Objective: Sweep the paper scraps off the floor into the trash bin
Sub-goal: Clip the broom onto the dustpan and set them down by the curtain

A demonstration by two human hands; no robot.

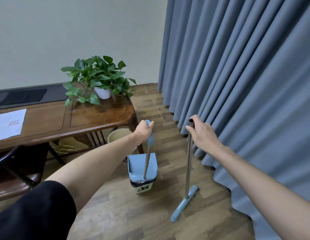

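My left hand (143, 130) grips the blue top of the dustpan handle (150, 135). The blue dustpan (142, 166) is tipped up over the small cream trash bin (143, 187), which has a black liner, and covers the bin's mouth. My right hand (202, 133) holds the top of the broom's metal pole (188, 163). The blue broom head (184, 202) rests on the wood floor to the right of the bin. No paper scraps show on the floor.
A dark wooden table (98, 116) with a potted plant (98, 78) and a paper sheet (8, 123) stands at the left. A cream bucket (118, 135) sits under it. A chair (17, 170) is at lower left. Grey curtains (246, 84) hang at the right.
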